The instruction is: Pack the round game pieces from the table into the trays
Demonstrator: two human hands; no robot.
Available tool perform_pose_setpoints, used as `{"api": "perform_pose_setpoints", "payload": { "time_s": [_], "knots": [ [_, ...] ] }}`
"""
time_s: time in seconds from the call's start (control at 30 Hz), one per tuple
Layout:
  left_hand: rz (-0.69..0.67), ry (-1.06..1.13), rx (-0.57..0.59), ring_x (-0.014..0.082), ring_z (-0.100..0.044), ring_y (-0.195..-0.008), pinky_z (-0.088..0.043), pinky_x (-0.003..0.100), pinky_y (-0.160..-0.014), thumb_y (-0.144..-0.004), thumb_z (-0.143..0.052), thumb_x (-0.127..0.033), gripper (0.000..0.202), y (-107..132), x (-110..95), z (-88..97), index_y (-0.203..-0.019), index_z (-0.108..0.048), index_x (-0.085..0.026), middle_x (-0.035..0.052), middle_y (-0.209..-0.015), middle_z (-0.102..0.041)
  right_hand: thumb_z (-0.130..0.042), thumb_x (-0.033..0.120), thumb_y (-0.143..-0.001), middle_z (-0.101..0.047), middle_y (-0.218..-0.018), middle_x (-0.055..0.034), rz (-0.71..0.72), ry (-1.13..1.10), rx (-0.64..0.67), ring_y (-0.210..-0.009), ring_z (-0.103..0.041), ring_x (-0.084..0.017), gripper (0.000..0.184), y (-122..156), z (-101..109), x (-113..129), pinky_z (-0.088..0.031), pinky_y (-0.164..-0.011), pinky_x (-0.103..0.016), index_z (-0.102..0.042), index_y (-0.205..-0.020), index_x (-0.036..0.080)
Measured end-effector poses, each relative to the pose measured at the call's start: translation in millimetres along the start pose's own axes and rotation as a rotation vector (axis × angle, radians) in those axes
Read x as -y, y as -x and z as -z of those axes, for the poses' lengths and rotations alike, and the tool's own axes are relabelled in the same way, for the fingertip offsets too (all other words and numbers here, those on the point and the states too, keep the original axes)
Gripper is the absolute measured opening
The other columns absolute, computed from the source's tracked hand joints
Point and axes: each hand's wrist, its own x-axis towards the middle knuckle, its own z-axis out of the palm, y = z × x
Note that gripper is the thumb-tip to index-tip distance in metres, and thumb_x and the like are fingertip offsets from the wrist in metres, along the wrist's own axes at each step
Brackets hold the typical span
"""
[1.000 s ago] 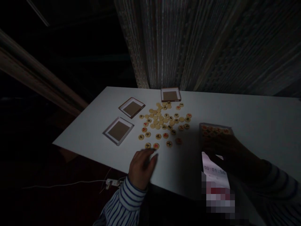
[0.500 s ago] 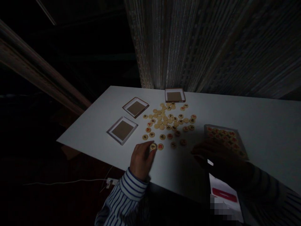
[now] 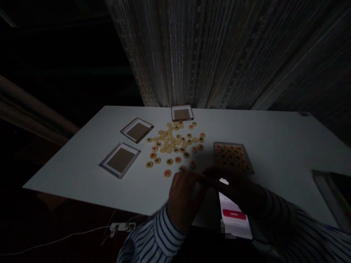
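Round cream game pieces (image 3: 175,144) with red or black marks lie scattered on the white table (image 3: 274,146). A box (image 3: 232,156) to their right is filled with more pieces. My left hand (image 3: 184,199), in a striped sleeve, hovers near the table's front edge just below the nearest pieces. Its fingers are pinched together and point right; what they pinch is hidden. My right hand (image 3: 238,190) is a dark shape in shadow beside it, above a lit phone (image 3: 235,218). Its fingertips almost meet the left hand's.
Three shallow empty trays lie on the table: one front left (image 3: 120,164), one behind it (image 3: 136,129), one at the back (image 3: 182,113). A dark flat object (image 3: 333,197) sits at the right edge. A white cable with a power strip (image 3: 120,227) lies on the floor. A ribbed wall stands behind.
My left hand touched the nearest piece, then drew right toward my right hand; that piece no longer lies on the table. The camera view swung to the right.
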Motion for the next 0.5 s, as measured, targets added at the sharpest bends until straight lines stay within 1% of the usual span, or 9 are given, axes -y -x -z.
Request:
{"api": "perform_pose_setpoints", "payload": {
  "time_s": [0.03,0.07,0.2,0.27,0.37,0.5],
  "knots": [
    [0.045,0.064,0.027,0.0174,-0.059,-0.079,-0.048,0.030,-0.068,-0.074,-0.063,-0.020,0.020,-1.4,-2.4,-1.1,-0.094,-0.058,-0.019,0.0051,-0.085,-0.065,-0.054,0.032,-0.080,-0.070,-0.079,-0.0035,-0.001,0.000,-0.012,-0.074,-0.065,-0.015,0.017,2.5,3.0,-1.9,-0.053,-0.066,-0.026,-0.063,-0.085,0.019],
    [0.122,0.143,0.065,0.0170,-0.059,-0.078,-0.049,0.029,-0.066,-0.074,-0.063,-0.021,0.019,-2.8,-4.8,-2.1,-0.093,-0.059,-0.020,0.0050,-0.086,-0.066,-0.054,0.031,-0.080,-0.070,-0.080,-0.0035,0.006,0.014,-0.027,-0.075,-0.065,-0.014,0.016,5.3,5.7,-5.0,-0.053,-0.066,-0.025,-0.064,-0.086,0.019],
    [0.559,0.504,0.209,0.0136,-0.061,-0.066,-0.049,0.024,-0.059,-0.077,-0.056,-0.022,0.011,-8.0,-10.7,-9.3,-0.084,-0.064,-0.018,0.0034,-0.074,-0.068,-0.054,0.026,-0.081,-0.070,-0.080,-0.0021,0.081,0.158,-0.106,-0.071,-0.064,-0.013,0.015,19.5,11.6,-22.0,-0.052,-0.062,-0.024,-0.066,-0.090,0.022],
    [0.703,0.670,0.262,0.0140,-0.063,-0.067,-0.050,0.024,-0.061,-0.075,-0.058,-0.024,0.011,-10.2,-11.4,-15.2,-0.079,-0.065,-0.017,0.0038,-0.072,-0.068,-0.053,0.023,-0.082,-0.070,-0.082,-0.0016,0.145,0.234,-0.123,-0.070,-0.064,-0.012,0.017,26.2,12.1,-29.0,-0.052,-0.061,-0.025,-0.065,-0.094,0.023],
    [0.812,0.806,0.291,0.0147,-0.064,-0.070,-0.050,0.025,-0.065,-0.072,-0.062,-0.026,0.013,-13.1,-12.4,-25.1,-0.078,-0.066,-0.016,0.0044,-0.075,-0.069,-0.050,0.021,-0.084,-0.069,-0.086,-0.0029,0.226,0.344,-0.164,-0.075,-0.064,-0.012,0.022,33.3,13.6,-34.2,-0.053,-0.065,-0.026,-0.061,-0.102,0.023],
    [0.868,0.816,0.315,0.0145,-0.062,-0.068,-0.049,0.024,-0.062,-0.072,-0.064,-0.033,0.020,-19.3,-18.2,-37.3,-0.079,-0.067,-0.014,0.0050,-0.074,-0.069,-0.052,0.023,-0.083,-0.066,-0.097,-0.0083,0.321,0.539,-0.190,-0.089,-0.061,-0.018,0.027,36.6,22.8,-36.3,-0.052,-0.074,-0.035,-0.056,-0.109,0.020]
  ]
}}
